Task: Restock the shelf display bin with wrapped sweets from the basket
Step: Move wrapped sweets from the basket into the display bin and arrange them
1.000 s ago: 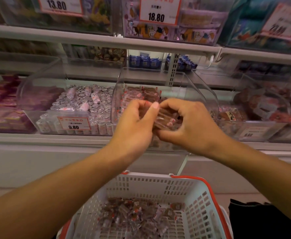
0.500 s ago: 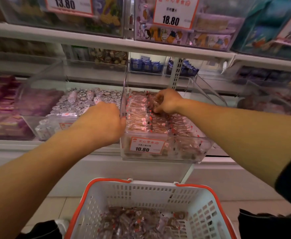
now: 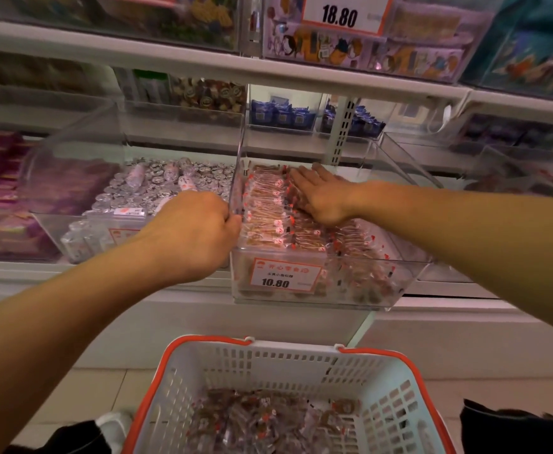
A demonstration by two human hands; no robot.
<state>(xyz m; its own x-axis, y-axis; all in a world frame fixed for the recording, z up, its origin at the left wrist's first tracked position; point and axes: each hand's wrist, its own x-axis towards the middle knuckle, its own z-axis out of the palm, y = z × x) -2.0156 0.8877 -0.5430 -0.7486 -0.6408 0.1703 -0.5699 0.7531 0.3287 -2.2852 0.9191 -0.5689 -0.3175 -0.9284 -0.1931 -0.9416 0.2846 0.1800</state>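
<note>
Many wrapped sweets point(image 3: 268, 204) in bin point(image 3: 334, 290): light, slippery; scoop in handfuls. Right hand point(image 3: 321, 194) fingers flat, pressing rows; left hand point(image 3: 199, 231) fingers curled on bin wall.

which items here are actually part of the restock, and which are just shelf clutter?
In the job:
- display bin marked 10.80
- wrapped sweets
- basket
- left hand, gripping the bin's side wall
- right hand, flat on the sweets

Not in the job:
- silver-wrapped sweets bin
- blue packets
- 18.80 price tag
</note>
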